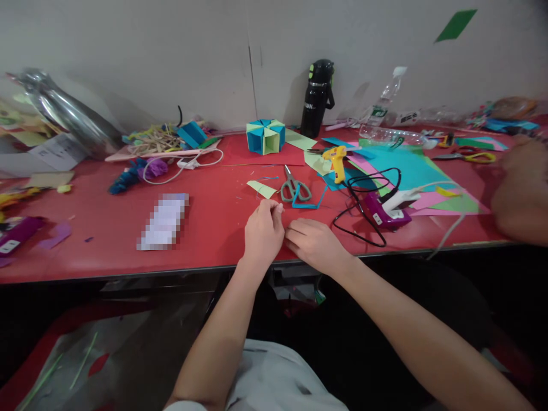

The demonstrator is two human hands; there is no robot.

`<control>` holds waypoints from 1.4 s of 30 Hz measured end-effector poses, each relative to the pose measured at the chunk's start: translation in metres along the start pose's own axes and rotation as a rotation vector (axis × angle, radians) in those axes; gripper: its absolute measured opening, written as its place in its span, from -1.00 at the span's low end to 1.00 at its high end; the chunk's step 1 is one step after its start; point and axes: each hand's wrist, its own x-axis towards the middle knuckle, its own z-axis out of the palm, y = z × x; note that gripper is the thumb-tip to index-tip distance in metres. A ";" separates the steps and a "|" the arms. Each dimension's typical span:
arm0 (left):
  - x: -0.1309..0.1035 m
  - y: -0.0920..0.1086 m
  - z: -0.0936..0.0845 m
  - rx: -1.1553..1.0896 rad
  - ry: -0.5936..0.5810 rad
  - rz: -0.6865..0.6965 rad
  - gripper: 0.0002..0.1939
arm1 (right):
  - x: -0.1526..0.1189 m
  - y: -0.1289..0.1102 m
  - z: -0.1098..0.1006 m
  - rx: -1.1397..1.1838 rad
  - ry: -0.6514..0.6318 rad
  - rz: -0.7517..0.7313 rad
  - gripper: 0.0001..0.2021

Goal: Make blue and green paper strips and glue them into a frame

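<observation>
My left hand (262, 229) is over the front part of the red table, thumb and fingers pressed together in a pinch. Close beside it, my right hand (315, 244) has its fingers curled in toward the left hand. Whatever the fingertips hold, if anything, is too small or hidden. Just beyond my hands lie grey-handled scissors (293, 188), pointing away, and a folded blue paper strip (317, 201). A pale green paper scrap (262, 188) rests left of the scissors. Farther back stands a blue and pale green folded-paper piece (265, 137).
A yellow glue gun (337, 161) with a black cord lies to the right, by a purple power strip (385, 212). Coloured paper sheets (411, 171) spread behind it. A black bottle (317, 100) stands at the wall. Another person's arm (520, 194) rests at far right.
</observation>
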 end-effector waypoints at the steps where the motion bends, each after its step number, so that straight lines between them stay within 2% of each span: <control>1: 0.001 -0.002 0.000 -0.049 -0.010 0.011 -0.83 | 0.000 0.001 0.000 0.009 0.002 0.005 -0.75; 5: 0.011 -0.013 -0.009 -0.334 -0.072 -0.011 -0.71 | -0.001 0.005 0.000 0.133 0.067 0.058 -0.77; 10: 0.019 -0.026 -0.027 -0.810 -0.232 -0.228 -0.62 | 0.000 0.012 -0.005 0.413 0.256 0.200 -0.85; 13: 0.017 -0.030 -0.033 -0.929 -0.340 -0.255 -0.58 | 0.002 0.014 -0.010 0.466 0.341 0.278 -0.88; 17: 0.012 -0.029 -0.031 -0.805 -0.327 -0.124 -0.46 | 0.004 0.014 -0.015 0.500 0.431 0.367 -0.91; 19: 0.010 -0.027 -0.028 -0.682 -0.246 -0.072 -0.50 | 0.004 0.014 -0.015 0.522 0.441 0.389 -0.91; 23: 0.009 -0.025 -0.023 -0.464 -0.019 -0.054 -0.71 | 0.004 0.013 -0.014 0.532 0.429 0.404 -0.90; 27: 0.008 -0.029 -0.020 -0.359 0.103 -0.021 -0.78 | 0.004 0.013 -0.013 0.530 0.444 0.395 -0.91; 32: 0.006 -0.037 -0.016 -0.181 0.236 0.250 -0.88 | 0.004 0.014 -0.012 0.536 0.437 0.395 -0.92; 34: 0.006 -0.037 -0.017 -0.104 0.235 0.337 -0.88 | 0.004 0.015 -0.012 0.537 0.429 0.408 -0.92; 36: 0.006 -0.035 -0.018 -0.081 0.203 0.362 -0.87 | 0.003 0.017 -0.013 0.530 0.423 0.424 -0.92; 42: 0.009 -0.034 -0.027 -0.312 -0.005 0.181 -0.76 | 0.001 0.025 -0.016 0.522 0.403 0.422 -0.92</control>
